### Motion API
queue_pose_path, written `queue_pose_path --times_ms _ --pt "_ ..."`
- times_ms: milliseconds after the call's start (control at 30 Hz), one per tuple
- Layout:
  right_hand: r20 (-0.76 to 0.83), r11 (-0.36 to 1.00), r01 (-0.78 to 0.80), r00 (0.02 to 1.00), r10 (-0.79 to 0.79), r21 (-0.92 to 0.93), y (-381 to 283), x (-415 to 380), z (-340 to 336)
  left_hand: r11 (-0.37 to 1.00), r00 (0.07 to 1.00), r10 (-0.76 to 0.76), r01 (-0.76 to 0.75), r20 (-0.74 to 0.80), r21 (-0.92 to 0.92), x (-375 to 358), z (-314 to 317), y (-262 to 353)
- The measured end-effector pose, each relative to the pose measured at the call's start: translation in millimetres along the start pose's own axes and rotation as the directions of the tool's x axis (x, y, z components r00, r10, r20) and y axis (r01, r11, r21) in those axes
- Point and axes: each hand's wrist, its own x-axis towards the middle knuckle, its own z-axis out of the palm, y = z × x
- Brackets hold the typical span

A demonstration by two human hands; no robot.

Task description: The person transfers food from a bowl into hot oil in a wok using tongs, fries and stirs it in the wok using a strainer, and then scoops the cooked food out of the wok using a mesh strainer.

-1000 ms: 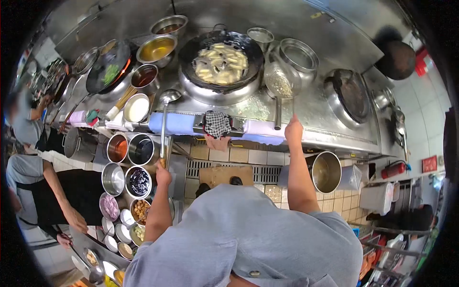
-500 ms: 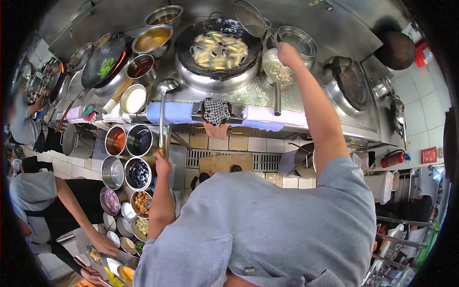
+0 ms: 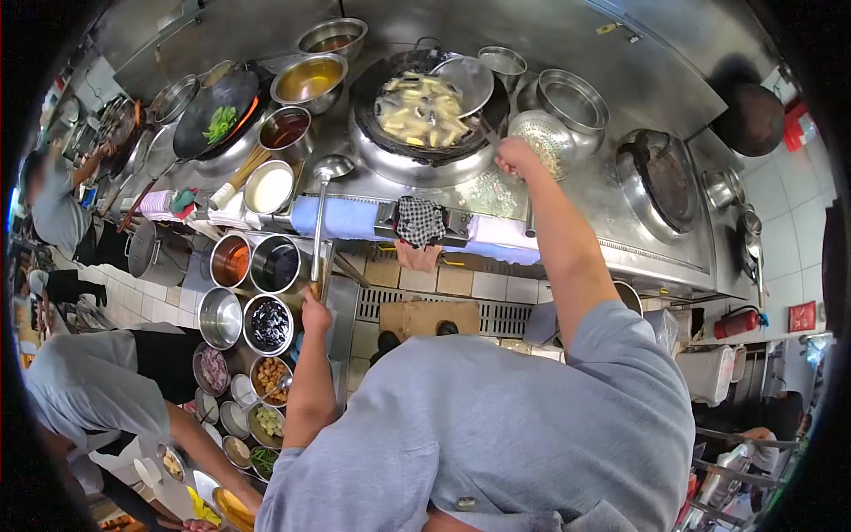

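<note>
My right hand (image 3: 517, 157) is closed around the handle of a round mesh strainer (image 3: 470, 82). The strainer hangs over the right side of a large black wok (image 3: 365, 87), its rim overlapping the food. Pale yellow strips with dark skin, looking like eggplant pieces (image 3: 421, 111), crowd the wok. My left hand (image 3: 316, 309) grips the end of a long-handled ladle (image 3: 333, 167), whose bowl rests near the counter's front edge. Right of the wok, a perforated skimmer (image 3: 542, 131) holding small bits lies beside my right hand.
Bowls of golden liquid (image 3: 309, 80), dark red sauce (image 3: 285, 130) and white powder (image 3: 269, 188) stand left of the wok. A second wok (image 3: 197, 137) holds green vegetables. Ingredient pots (image 3: 269, 321) line my left. A co-worker's arm (image 3: 208, 457) reaches across at lower left.
The strainer has moved left and down, from beside the wok to over the food. My left hand still holds the ladle. The co-worker at lower left leans further in. The camera view has shifted.
</note>
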Motion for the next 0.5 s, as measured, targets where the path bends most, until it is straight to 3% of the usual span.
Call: queue_pose_path --times_ms 100,333,500 --pt "0.138 0.980 -0.079 0.989 0.055 0.181 -6.2 -19.8 20.6 1.000 1.000 -0.017 0.017 0.011 -0.004 -0.2 -0.2 0.7" --pt "0.390 0.800 -0.171 0.917 -0.084 0.575 13.4 -52.8 27.1 0.999 0.999 -0.038 0.038 0.012 -0.017 -0.3 -0.5 2.1" --pt "0.306 0.803 -0.086 0.944 -0.123 0.590 18.7 -91.7 16.5 1.000 1.000 0.002 -0.002 -0.011 -0.001 -0.3 2.0 0.0"
